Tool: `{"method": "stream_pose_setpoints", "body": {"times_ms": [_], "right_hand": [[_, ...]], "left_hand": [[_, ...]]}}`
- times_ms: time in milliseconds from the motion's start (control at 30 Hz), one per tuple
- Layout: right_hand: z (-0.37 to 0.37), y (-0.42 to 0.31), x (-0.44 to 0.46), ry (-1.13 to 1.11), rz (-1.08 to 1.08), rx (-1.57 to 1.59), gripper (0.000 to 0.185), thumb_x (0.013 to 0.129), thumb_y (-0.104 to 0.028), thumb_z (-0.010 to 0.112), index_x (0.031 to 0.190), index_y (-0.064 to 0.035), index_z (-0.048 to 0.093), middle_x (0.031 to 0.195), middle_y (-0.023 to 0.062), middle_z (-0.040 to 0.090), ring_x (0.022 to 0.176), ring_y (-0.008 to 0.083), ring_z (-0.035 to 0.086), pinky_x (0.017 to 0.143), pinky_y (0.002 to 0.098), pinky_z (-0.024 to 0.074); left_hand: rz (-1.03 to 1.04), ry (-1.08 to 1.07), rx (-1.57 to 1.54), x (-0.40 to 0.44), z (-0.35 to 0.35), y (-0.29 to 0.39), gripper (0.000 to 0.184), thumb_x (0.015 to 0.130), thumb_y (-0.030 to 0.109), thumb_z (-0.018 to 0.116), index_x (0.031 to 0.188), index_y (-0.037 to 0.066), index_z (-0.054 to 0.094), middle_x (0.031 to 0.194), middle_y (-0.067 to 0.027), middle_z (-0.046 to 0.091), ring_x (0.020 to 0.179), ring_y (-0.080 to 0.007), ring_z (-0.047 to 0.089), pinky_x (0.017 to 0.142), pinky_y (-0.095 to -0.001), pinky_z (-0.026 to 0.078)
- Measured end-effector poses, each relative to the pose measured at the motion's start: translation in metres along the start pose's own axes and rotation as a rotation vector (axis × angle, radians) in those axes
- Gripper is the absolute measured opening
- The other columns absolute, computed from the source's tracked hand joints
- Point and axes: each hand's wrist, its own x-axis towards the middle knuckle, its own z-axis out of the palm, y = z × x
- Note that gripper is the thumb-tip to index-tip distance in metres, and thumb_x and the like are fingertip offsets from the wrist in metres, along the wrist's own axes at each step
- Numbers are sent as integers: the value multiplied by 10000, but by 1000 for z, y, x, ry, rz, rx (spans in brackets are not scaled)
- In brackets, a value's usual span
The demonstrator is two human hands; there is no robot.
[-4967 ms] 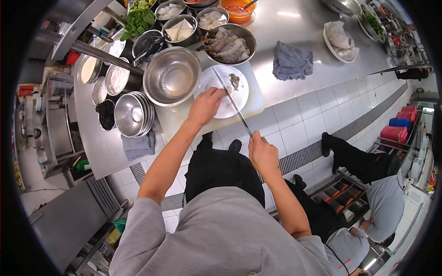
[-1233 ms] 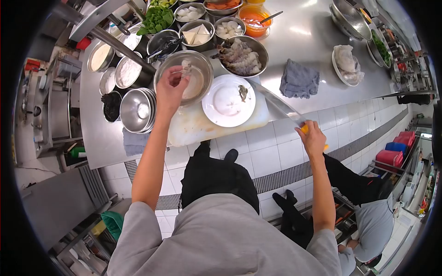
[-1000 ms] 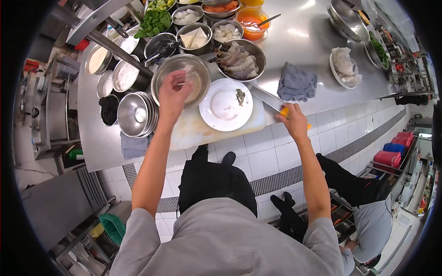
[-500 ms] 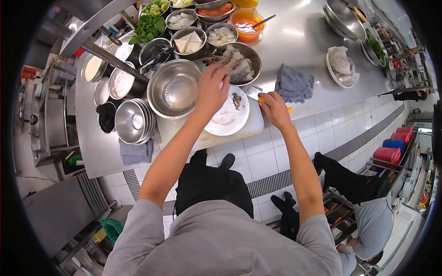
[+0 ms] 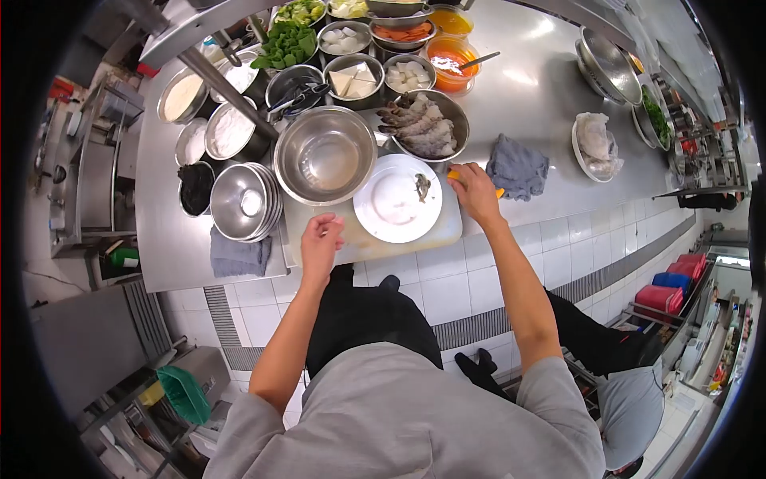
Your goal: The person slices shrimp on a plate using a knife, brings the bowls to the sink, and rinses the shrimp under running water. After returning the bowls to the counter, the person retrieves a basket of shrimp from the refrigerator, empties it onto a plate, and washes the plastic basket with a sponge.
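Observation:
My left hand (image 5: 322, 239) hovers over the near edge of the cutting board (image 5: 359, 243), its fingers curled together; whether they hold something small cannot be made out. My right hand (image 5: 472, 188) grips the yellow handle of a knife (image 5: 499, 193) just right of the white plate (image 5: 384, 222); the blade is mostly hidden. Dark scraps (image 5: 422, 187) lie on the plate's right part. Behind the plate is a steel bowl of raw shrimp (image 5: 431, 132). A large steel bowl (image 5: 325, 156) sits left of the plate, partly over the board.
Stacked steel bowls (image 5: 239, 201) and a folded grey cloth (image 5: 239, 252) stand at left. Another grey cloth (image 5: 517, 168) lies at right. Ingredient bowls and an orange sauce tub (image 5: 451, 62) line the back. A co-worker (image 5: 630, 411) is at lower right.
My left hand has gone from the large bowl to the shrimp bowl, then back toward me over the board's near edge. My right hand has moved left with the knife, closer to the plate.

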Motion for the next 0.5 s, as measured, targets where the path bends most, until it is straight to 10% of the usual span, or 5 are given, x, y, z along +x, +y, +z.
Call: {"method": "stream_pose_setpoints", "body": {"times_ms": [267, 500], "right_hand": [[4, 2, 2, -17, 56, -51, 287, 817, -167, 704, 1076, -50, 661, 970, 145, 636, 914, 359, 618, 783, 439, 501], [10, 15, -3, -34, 74, -73, 451, 833, -271, 678, 1229, -83, 574, 1090, 144, 648, 1007, 345, 615, 865, 468, 444]], "left_hand": [[-43, 4, 135, 16, 44, -19, 466, 845, 249, 729, 1173, -25, 543, 865, -81, 648, 631, -120, 587, 591, -254, 490], [133, 134, 551, 25, 48, -27, 345, 736, 254, 758, 916, -21, 653, 777, -109, 682, 689, -204, 641, 662, -331, 509]]}}
